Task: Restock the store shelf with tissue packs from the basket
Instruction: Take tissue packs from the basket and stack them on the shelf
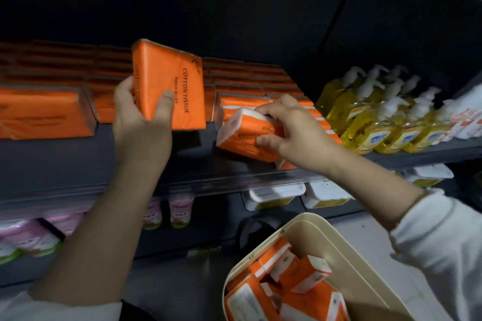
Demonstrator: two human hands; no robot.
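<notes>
Clasping 1 upright pack in left hand, pinching 1 tilted pack in right hand: lay tilted pack flat on near shelf edge, squared against far row.

Both arms wear white long sleeves of soft, slightly creased fabric. The right sleeve ends in a gathered cuff a little above the wrist, and a thin line circles the arm at its edge, either a band or the cuff's hem. The left sleeve sits high, near the elbow, leaving the forearm bare; only its rumpled hem shows. The left hand and right hand are bare
</notes>
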